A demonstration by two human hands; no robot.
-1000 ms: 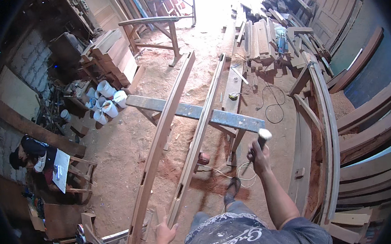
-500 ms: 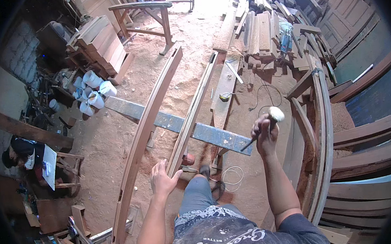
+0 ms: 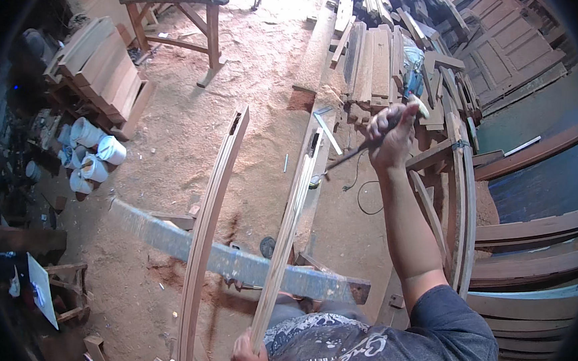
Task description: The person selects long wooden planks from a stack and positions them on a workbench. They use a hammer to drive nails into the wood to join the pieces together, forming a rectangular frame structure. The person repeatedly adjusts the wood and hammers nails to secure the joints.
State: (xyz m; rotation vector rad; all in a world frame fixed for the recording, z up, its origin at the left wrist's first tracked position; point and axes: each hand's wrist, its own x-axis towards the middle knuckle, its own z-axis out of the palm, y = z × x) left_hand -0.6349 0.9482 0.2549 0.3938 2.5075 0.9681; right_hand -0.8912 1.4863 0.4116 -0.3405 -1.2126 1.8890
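My left hand [image 3: 247, 354] is closed around the near end of a long grooved wooden beam [image 3: 283, 241] at my waist. My right hand [image 3: 392, 136] is raised ahead, near the beam's far end but apart from it. It grips a chisel-like tool [image 3: 349, 157] with a long dark shaft and a pale rounded end; the shaft points left and down. A second long wooden beam [image 3: 205, 233] lies to the left, roughly parallel. Both beams lie across a worn blue-grey painted plank [image 3: 152, 230]. A dark slot shows near the far end of each beam.
Curved wooden frames [image 3: 464, 215] stand close on my right. Stacked boards [image 3: 371, 61] lie ahead right. White buckets [image 3: 94, 167], a pile of wooden pieces [image 3: 104, 76] and a wooden trestle [image 3: 178, 34] are at the left. A person's sleeve [image 3: 3, 267] shows at the far left.
My right hand has moved up and forward with the tool. My left hand, earlier spread against the beam's side, now wraps its near end. The whole view has shifted.
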